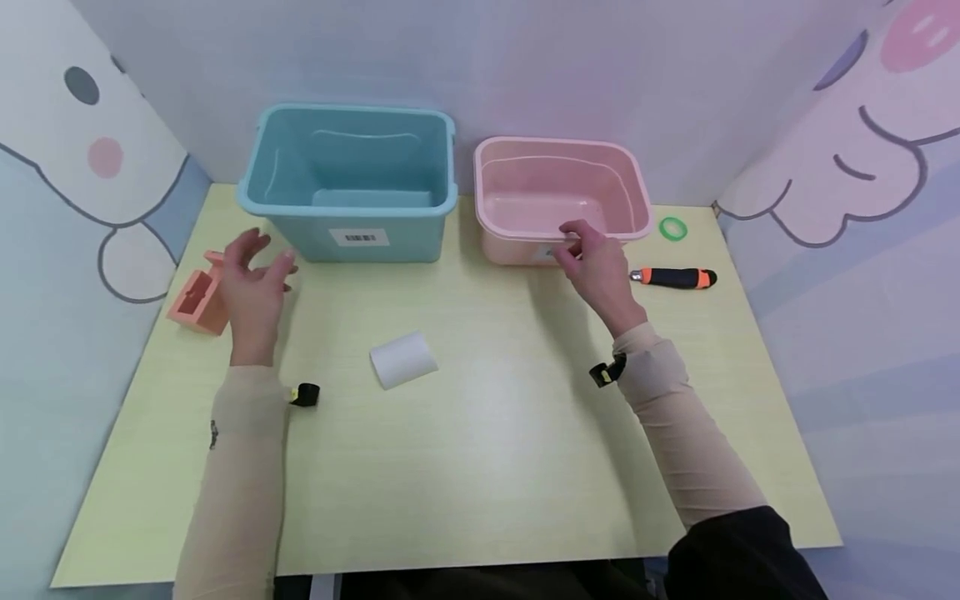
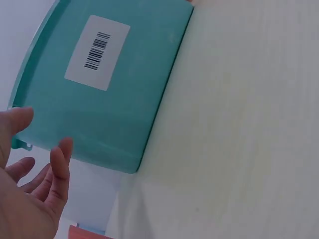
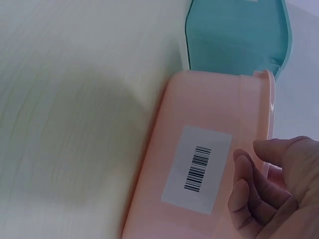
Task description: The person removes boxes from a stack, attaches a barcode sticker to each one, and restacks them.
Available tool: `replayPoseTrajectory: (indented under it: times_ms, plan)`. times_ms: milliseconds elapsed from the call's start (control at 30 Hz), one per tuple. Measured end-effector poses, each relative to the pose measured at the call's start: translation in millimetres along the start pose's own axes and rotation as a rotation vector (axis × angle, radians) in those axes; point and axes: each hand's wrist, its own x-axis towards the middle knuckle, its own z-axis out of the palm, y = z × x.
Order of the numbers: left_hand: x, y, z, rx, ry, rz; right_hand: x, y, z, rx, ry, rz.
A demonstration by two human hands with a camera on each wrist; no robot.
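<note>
My left hand [image 1: 253, 296] is held in the air between the coral block-like thing with a hollow [image 1: 201, 298] and the blue bin [image 1: 352, 212]. Its fingers are loosely bent, with nothing between them; in the left wrist view they overlap the lower corner of the bin's barcoded side. At the front rim of the pink bin [image 1: 498, 237] is my right hand [image 1: 600, 271]. Thumb and fingertips lie apart, beside the barcode label [image 3: 197, 169], and hold nothing. Both bins show bare floors inside.
A black-and-orange handle [image 1: 675, 278] with a metal shank lies right of my right hand, its far end hidden. Behind it is a green ring [image 1: 672, 228]. A curved white piece [image 1: 403, 360] sits mid-table. Walls [image 1: 510, 67] bound the table [image 1: 480, 467] at back and sides.
</note>
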Motion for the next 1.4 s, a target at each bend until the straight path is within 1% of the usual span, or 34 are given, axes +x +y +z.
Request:
replayPoseTrajectory:
  times_ms: [133,167,267,400,533,700,967,1167,1267,1400]
  plan:
    - [8.4,15.8,-4.4,-0.143,0.039,0.044,1.8,0.5,1.1,0.004,-0.001,0.004]
    - [10.6,19.4,-5.1,-0.166,0.045,0.053,2.2,0.5,1.6,0.006,-0.001,0.004]
    - [17.5,28.7,-5.7,-0.197,0.059,0.069,3.3,0.8,3.6,0.006,0.010,0.004]
    - [25.3,36.7,-4.9,-0.211,0.078,0.061,3.6,0.9,5.8,0.001,0.022,0.010]
    - [32.1,39.4,-1.8,-0.247,0.093,0.055,2.1,3.0,4.3,-0.007,0.032,0.010]
    - [34.7,40.8,-0.9,-0.274,0.087,0.046,0.0,12.6,-2.4,-0.023,0.089,0.000]
    - [33.3,44.2,-0.9,-0.301,0.079,0.040,-3.4,45.5,-19.0,-0.047,0.124,0.071]
    - [33.6,45.1,-3.2,-0.309,0.088,0.023,-6.1,65.8,-32.8,-0.080,0.201,0.134]
    - [34.3,45.9,-3.7,-0.319,0.096,0.016,-4.9,73.3,-36.4,-0.093,0.233,0.138]
    - [34.6,45.8,-1.9,-0.328,0.101,0.012,-3.9,79.0,-39.8,-0.071,0.235,0.129]
